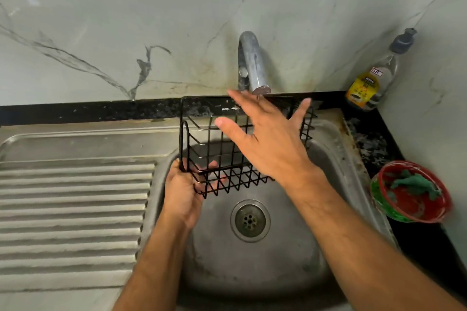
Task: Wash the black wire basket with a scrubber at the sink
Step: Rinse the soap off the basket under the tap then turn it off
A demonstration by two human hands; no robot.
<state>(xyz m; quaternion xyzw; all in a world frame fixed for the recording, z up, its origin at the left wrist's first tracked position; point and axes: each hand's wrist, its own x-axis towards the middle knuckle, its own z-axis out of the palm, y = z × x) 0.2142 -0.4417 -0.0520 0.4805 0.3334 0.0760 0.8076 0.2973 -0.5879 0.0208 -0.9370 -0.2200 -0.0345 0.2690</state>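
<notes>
A big marble wall (101,20) with gray lines stands at the far side. Below it is a shiny metal sink (328,149), and its bumpy draining board (73,209) lies flat on the left. The round bowl of the sink is in the middle, with a drain (250,220) at the bottom. A curved silver tap (251,63) comes out from the wall and points down over the sink. The black wire basket (227,159) is up in the air over the far part of the sink, just under the tap. The left hand (183,192) holds the basket at its near left corner, with fingers curled around the wires. The right hand (267,139) is over the basket, flat and open with its fingers spread out wide; you cannot tell if it touches the wires. On the dark counter to the right sits a red and green bowl (386,207) with a green scrubber (414,184) inside. Far on the right, in the corner, stands a soap bottle (371,81) with a yellow label.
</notes>
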